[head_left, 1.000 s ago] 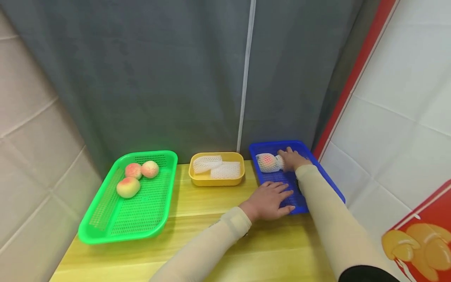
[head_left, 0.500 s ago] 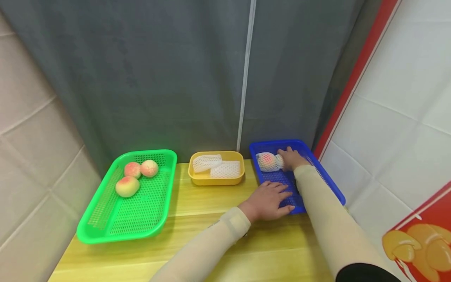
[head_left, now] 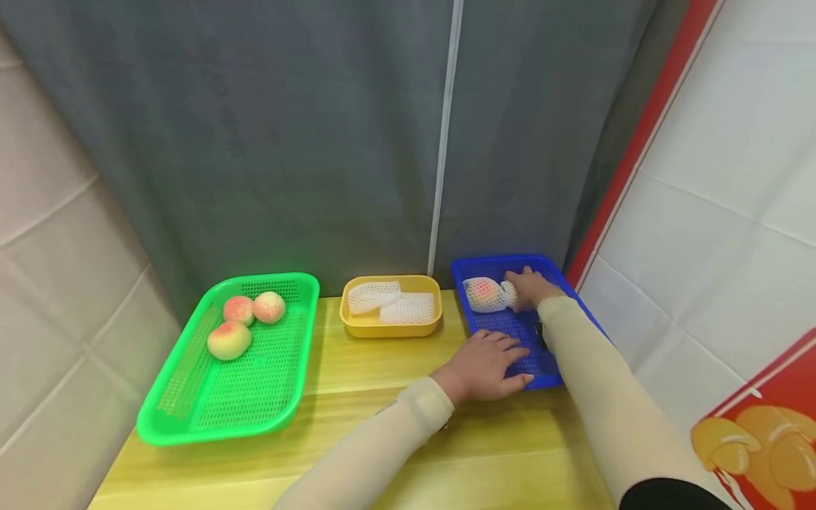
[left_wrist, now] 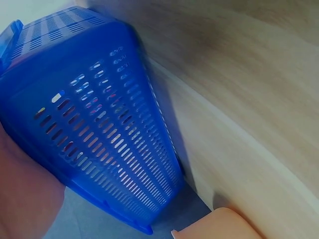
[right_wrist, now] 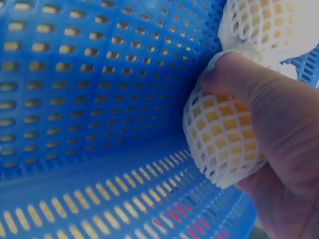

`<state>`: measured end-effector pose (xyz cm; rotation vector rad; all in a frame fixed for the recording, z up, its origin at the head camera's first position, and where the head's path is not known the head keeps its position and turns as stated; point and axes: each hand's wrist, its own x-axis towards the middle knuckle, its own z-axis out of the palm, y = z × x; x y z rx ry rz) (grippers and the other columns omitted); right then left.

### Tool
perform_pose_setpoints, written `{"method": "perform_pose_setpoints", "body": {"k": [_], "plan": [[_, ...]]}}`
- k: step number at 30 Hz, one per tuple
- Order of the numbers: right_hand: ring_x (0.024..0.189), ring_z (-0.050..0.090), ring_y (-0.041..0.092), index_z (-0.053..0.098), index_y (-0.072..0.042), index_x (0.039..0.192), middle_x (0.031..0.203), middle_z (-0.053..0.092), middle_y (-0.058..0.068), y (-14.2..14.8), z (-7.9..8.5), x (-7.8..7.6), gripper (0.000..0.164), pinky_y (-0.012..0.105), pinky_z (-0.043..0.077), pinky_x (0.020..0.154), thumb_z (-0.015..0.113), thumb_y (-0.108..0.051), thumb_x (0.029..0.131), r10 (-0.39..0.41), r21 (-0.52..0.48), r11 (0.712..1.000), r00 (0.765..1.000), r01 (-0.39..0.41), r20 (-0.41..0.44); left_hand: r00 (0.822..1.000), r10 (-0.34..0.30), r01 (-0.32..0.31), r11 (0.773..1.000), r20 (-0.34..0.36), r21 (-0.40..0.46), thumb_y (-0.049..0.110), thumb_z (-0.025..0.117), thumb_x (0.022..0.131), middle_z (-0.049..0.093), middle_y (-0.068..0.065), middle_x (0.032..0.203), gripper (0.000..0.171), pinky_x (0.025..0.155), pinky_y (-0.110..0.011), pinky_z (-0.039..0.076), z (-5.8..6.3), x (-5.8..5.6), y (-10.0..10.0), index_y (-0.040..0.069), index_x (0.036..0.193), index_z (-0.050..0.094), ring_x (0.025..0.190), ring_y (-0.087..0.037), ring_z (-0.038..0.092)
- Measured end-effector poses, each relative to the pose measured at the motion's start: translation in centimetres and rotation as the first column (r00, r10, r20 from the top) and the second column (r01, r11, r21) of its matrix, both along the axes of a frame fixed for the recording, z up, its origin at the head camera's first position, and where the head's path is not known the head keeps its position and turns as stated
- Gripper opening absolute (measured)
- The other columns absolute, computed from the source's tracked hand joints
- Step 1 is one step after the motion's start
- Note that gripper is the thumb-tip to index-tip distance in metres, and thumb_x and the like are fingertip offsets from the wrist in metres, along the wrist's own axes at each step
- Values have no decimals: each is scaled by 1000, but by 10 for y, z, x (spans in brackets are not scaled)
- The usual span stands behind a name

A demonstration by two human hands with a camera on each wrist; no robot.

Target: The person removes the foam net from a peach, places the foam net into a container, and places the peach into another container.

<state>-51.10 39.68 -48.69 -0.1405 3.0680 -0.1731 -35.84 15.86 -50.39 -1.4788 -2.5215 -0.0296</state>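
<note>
In the head view my right hand (head_left: 532, 289) reaches down into the blue basket (head_left: 503, 262). The right wrist view shows it gripping a peach in white foam netting (right_wrist: 224, 137), thumb across the top, close to the basket wall. A second netted peach (head_left: 483, 294) lies right beside it, to the left. My left hand (head_left: 487, 365) rests at the near left rim of the same basket, fingers spread and fairly straight. From the left wrist, the slotted basket side fills the view, with part of the left hand (left_wrist: 25, 189) along its edge.
At left stands a green basket (head_left: 299, 382) with three bare peaches (head_left: 229, 340). A small yellow tray (head_left: 392, 331) between the baskets holds white foam nets (head_left: 408, 309). All stand on a wooden table (head_left: 357, 375) before a grey curtain (head_left: 287, 142); a white wall (head_left: 714, 212) rises at right.
</note>
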Motion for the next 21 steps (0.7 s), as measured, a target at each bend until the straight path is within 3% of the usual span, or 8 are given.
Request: {"method": "perform_pose_setpoints", "body": {"k": [6,11,21], "plan": [[123,41,66,50,-9,139,134,42,41,8,11,7,78,76,39,95,86,-16,71,61,20,998,989,-59,-137,1000,5,-4,1000,21,-6,70,18,100,51,6,151,70,115,-39,30,2,1,-1,32,149,51,143,-15,39],[112,48,62,51,-9,136,123,46,37,6,31,24,79,73,45,85,88,-17,67,89,21,996,965,-86,-246,1000,4,-4,1000,31,3,69,19,101,53,7,148,69,115,-40,29,3,3,-1,31,146,54,141,-15,40],[110,50,53,49,-11,142,122,47,32,-2,64,60,83,66,48,85,90,-19,71,127,2,991,943,-133,-307,999,1,-2,1000,33,24,70,19,100,57,11,143,70,113,-40,32,5,3,-1,31,142,58,138,-15,44]]}}
